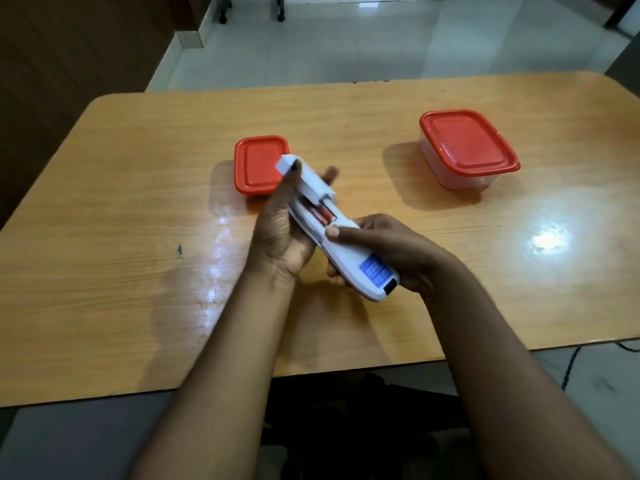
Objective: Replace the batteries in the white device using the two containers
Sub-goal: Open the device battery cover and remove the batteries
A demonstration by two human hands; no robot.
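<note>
Above the middle of the wooden table I hold the white device (356, 263), which has a blue label near its lower end. My right hand (391, 249) grips its body, thumb on top. My left hand (287, 223) holds the white battery cover (306, 180), slid partly off toward the far left. In the gap, red batteries (323, 216) show inside the compartment. A small container with a red lid (259, 164) stands shut just behind my left hand. A larger clear container with a red lid (467, 147) stands shut at the back right.
The wooden table (138, 202) has rounded corners, and its front edge runs close to my body. Glare spots lie on its right side. Beyond the table are a pale tiled floor and chair wheels. A dark cable hangs off the right edge.
</note>
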